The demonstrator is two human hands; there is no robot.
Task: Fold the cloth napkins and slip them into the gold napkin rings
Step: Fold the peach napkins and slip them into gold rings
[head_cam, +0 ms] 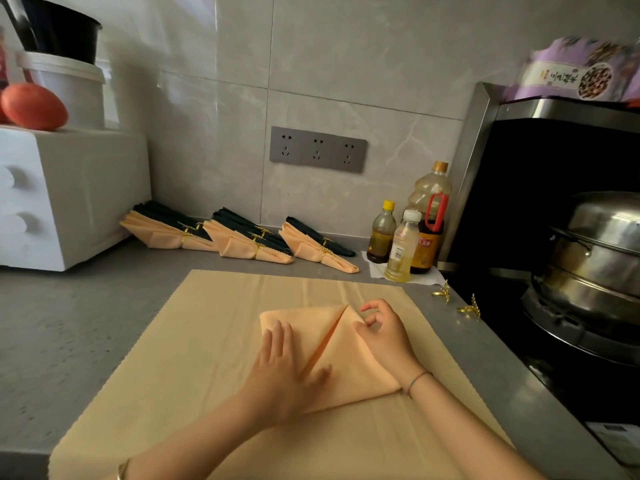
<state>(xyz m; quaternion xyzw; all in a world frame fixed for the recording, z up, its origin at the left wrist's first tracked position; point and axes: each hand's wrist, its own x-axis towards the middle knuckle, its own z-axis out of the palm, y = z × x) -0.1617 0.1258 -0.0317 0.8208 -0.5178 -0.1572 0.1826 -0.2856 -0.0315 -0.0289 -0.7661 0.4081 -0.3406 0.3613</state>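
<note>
On the yellow cloth (173, 341) at the counter's near edge, the left hand (284, 368) presses flat, fingers straight, on the folded peach napkin (363, 370). The right hand (384, 336) touches its right flap with curled fingers; whether it pinches is unclear. Gold napkin rings (441, 293) lie farther right, and ringed napkins (242, 242) line the wall.

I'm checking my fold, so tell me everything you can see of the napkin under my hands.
The napkin is peach cloth, flat on a larger yellow cloth on the grey counter. Two flaps fold in, meeting along a diagonal seam. The left hand presses the left flap; the right hand touches the right one with curled fingers.
</note>
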